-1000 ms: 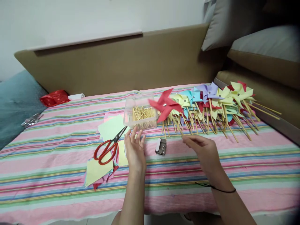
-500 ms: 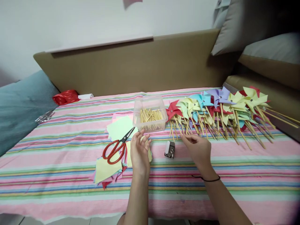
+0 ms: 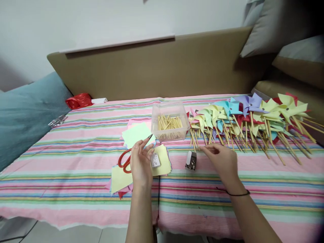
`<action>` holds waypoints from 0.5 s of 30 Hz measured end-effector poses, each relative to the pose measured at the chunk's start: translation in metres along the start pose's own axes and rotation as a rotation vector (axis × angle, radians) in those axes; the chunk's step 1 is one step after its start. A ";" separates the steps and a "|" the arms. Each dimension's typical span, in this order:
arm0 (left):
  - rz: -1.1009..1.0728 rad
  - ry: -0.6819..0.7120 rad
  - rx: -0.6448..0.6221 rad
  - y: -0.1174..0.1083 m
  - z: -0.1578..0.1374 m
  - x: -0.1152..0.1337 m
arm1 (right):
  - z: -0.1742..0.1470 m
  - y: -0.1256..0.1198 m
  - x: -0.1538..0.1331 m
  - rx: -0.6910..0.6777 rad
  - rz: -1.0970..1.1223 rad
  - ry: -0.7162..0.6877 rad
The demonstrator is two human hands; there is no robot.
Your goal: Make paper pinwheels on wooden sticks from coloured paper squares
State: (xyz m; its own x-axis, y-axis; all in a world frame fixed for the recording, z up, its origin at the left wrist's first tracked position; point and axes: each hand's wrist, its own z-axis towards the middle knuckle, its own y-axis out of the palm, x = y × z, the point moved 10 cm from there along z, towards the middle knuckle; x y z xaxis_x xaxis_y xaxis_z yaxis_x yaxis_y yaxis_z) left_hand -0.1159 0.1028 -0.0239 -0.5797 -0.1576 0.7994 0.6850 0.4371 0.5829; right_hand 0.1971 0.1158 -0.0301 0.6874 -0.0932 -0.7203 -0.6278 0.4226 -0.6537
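My left hand (image 3: 143,163) is open, palm up and fingers spread, over the red-handled scissors (image 3: 124,161) and partly hiding them. Beside its fingers, a small white printed box (image 3: 155,160) rests on a stack of pale yellow paper squares (image 3: 165,158). My right hand (image 3: 222,160) is closed in a pinch, thumb and forefinger together; anything between them is too small to make out. Left of it stands a small dark box (image 3: 191,160) with a white side and shiny bits. A clear plastic tub (image 3: 170,135) holding short wooden sticks (image 3: 169,122) lies beyond both hands.
Paper pinwheels on sticks (image 3: 250,104) lie in a long overlapping row at the right. More coloured paper (image 3: 138,133) lies left of the tub. A red plastic bag (image 3: 79,100) is at the far left. Striped cloth (image 3: 83,141) covers the surface, with a brown backrest (image 3: 152,71) behind.
The view has shifted, moving the scene rightward. My left hand has moved left over the scissors, uncovering the white printed box. The red pinwheel at the row's left end no longer shows there.
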 end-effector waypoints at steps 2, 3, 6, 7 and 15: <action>0.102 0.046 0.059 -0.013 0.004 0.012 | -0.003 -0.011 0.007 0.040 0.164 0.024; 0.176 0.061 0.083 -0.019 0.006 0.018 | -0.005 -0.015 0.009 0.053 0.259 0.033; 0.448 0.091 0.089 -0.032 0.011 0.029 | -0.011 -0.021 0.003 0.070 0.476 0.035; 0.552 0.100 0.059 -0.034 0.013 0.030 | -0.014 -0.022 -0.003 0.071 0.511 0.018; 1.150 0.174 -0.316 -0.012 0.013 -0.005 | -0.068 0.041 -0.102 -0.314 0.342 -0.483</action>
State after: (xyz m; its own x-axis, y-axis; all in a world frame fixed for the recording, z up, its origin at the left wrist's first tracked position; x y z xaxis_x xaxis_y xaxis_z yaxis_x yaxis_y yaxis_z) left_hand -0.1265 0.1100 -0.0368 0.4914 0.0543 0.8693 0.8536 0.1680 -0.4930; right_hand 0.0761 0.0813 0.0006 0.4711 0.4448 -0.7617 -0.8657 0.0677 -0.4959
